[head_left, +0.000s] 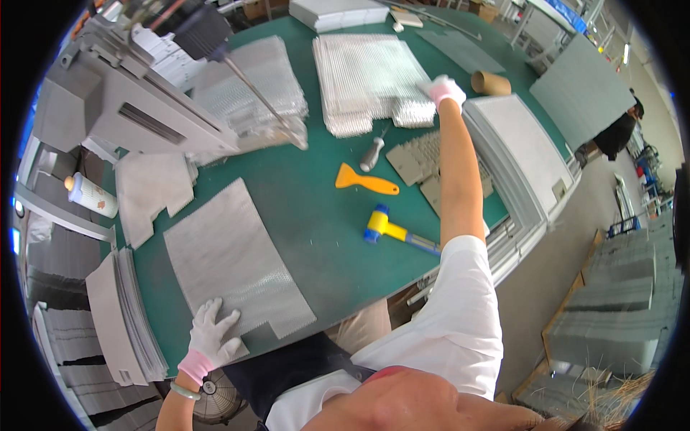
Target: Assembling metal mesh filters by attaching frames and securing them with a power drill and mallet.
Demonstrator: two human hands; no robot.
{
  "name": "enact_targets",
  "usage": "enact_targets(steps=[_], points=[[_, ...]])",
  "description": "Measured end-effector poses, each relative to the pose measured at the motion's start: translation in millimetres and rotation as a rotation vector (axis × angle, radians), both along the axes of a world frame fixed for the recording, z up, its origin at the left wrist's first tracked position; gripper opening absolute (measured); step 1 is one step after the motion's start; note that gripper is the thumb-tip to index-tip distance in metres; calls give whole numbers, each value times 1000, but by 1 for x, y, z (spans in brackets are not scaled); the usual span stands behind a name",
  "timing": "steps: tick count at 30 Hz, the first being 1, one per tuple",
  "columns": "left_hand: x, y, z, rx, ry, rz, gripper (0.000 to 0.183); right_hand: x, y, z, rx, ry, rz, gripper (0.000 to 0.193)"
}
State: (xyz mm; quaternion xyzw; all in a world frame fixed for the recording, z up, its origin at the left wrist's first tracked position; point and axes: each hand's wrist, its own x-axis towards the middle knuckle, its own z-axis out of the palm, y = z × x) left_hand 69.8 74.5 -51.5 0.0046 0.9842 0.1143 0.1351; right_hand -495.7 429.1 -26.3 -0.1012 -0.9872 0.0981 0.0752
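My left hand (210, 335), in a white glove with a pink cuff, lies with fingers spread on the near corner of a notched grey perforated sheet (231, 258) on the green table. My right arm stretches far forward. The gloved right hand (446, 92) is at the right edge of a stack of silvery ribbed sheets (370, 72); its fingers are smeared by motion, so whether it grips a sheet is unclear. Between the hands lie a screwdriver (372, 154), a yellow scraper (365, 181) and a yellow-and-blue mallet (387, 225).
A grey machine (133, 108) with a metal rod stands at the left. Another stack of sheets (251, 79) lies behind it. Stacked panels (521, 144) line the right side, near a cardboard tube (491, 83). A white bottle (93, 196) stands at the far left edge.
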Motion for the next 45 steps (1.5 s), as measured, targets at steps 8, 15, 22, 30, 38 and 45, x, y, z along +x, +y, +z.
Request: enact_targets(steps=[8,15,22,30,38,45], points=[[-4,1,-7,57,111,-31,50,-11,38,28,-630,524,255,33],[-6,-12,-5,295,336,101,37,212,4,50,-1466,286,634,43],[0,15,19,1146,520,598,62,383,-95,-24,-1381,-169,638,52],[29,-20,-7,887,486,822,78,410,-125,-39,-565,-272,983,98],[27,-30,-25,761,256,946,81,407,-140,-46,-340,-517,869,100],[30,-31,-30,564,283,912,82,418,-141,-56,-290,-301,910,99]])
